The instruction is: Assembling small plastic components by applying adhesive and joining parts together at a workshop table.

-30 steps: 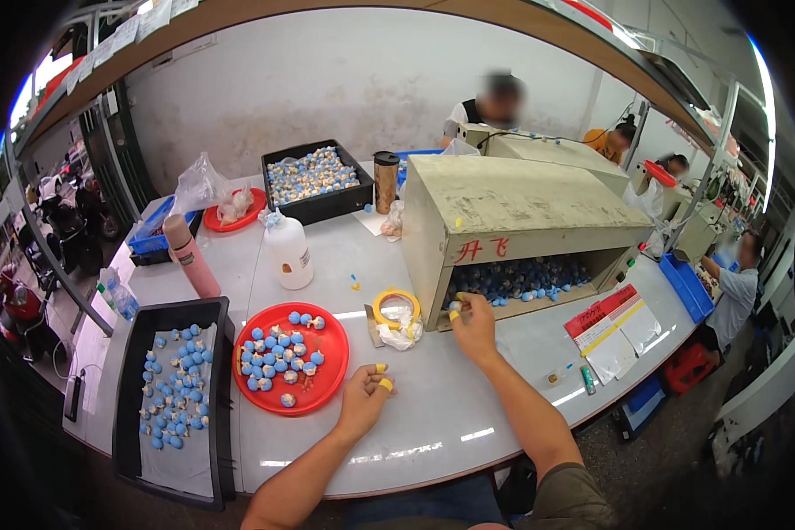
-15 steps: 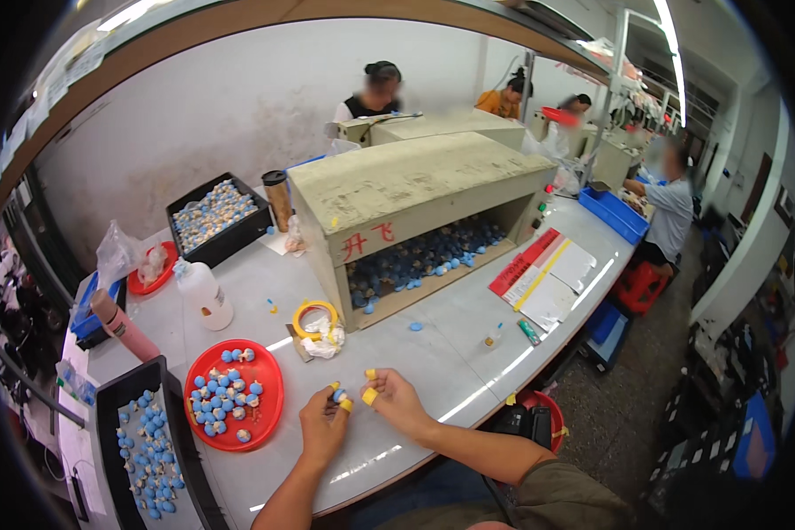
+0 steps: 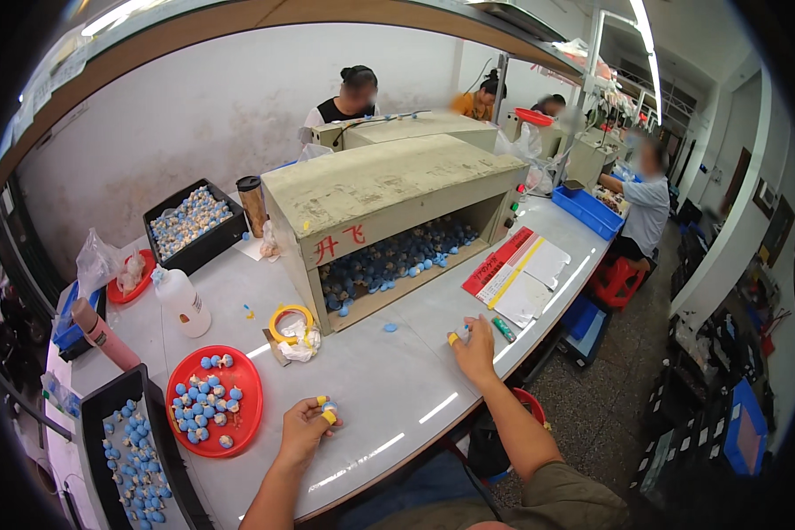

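My left hand [image 3: 305, 430], with yellow tape on its fingertips, pinches a small blue-and-cream ball [image 3: 331, 407] above the grey table. Farther right, my right hand [image 3: 475, 355] is closed around a small bottle with a blue tip [image 3: 466, 328]; the fingers hide most of it. Just left of my left hand lies a round red tray [image 3: 254, 408] with several similar balls. Beyond that hand, a roll of yellow tape [image 3: 278, 329] rests beside crumpled white tissue [image 3: 300, 344].
A beige box-shaped machine [image 3: 389, 190] holds many blue balls in its open front. Black bins [image 3: 97, 442] of balls, a white bottle [image 3: 184, 305] and a pink flask [image 3: 106, 336] stand left. Red-and-white papers [image 3: 514, 274] and a green cylinder [image 3: 503, 329] lie right. Co-workers sit beyond.
My right hand has moved away from my left hand, out to the right, and closed on the small bottle. My left hand still holds the ball. The whole view has shifted slightly.
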Motion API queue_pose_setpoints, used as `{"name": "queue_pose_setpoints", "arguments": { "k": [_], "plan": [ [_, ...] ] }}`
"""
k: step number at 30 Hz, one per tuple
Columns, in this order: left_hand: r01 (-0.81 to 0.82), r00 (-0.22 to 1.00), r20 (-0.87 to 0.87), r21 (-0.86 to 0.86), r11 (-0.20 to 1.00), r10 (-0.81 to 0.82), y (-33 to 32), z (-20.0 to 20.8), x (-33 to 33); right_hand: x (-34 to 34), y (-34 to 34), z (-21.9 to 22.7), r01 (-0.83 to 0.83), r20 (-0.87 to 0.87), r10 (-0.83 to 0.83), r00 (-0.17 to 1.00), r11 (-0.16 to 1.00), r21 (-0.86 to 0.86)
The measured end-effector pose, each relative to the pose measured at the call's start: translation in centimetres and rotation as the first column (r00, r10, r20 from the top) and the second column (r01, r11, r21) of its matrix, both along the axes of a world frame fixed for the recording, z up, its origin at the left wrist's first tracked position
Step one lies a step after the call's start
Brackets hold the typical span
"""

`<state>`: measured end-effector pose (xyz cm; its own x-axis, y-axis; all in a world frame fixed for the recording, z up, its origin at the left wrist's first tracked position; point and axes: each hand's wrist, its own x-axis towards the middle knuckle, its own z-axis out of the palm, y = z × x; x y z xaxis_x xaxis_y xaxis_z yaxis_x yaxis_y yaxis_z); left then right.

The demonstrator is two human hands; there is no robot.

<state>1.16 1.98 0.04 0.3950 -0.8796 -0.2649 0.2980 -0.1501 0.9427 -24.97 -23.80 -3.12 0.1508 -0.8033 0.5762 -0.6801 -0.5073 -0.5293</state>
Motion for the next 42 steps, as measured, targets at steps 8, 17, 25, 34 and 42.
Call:
{"name": "queue_pose_setpoints", "arguments": {
  "k": [8, 17, 25, 34, 42],
  "plan": [
    [0.034, 0.998, -0.049, 0.063, 0.997, -0.031, 0.7, -0.9, 0.5, 8.7, 11.2, 2.8, -0.785, 0.546, 0.567, 0.617, 0.484, 0.387],
    [0.160, 0.983, -0.099, 0.041, 0.986, -0.155, -0.2, -0.6, 1.3, 8.6, 14.1, 1.4, -0.827, 0.405, 0.733, 0.547, 0.549, 0.122],
    [0.214, 0.976, -0.050, 0.036, 0.976, -0.212, 0.3, -0.2, 0.7, 7.5, 13.9, 0.9, -0.834, 0.371, 0.778, 0.508, 0.552, -0.016],
    [0.250, 0.968, 0.011, 0.055, 0.967, -0.251, 0.3, -0.8, 0.4, 8.5, 14.2, 1.5, -0.819, 0.350, 0.785, 0.511, 0.568, -0.080],
    [0.263, 0.965, -0.025, 0.035, 0.964, -0.262, 0.3, -0.6, 0.4, 9.1, 14.2, 1.9, -0.812, 0.276, 0.817, 0.507, 0.560, -0.164]
  ]
}}
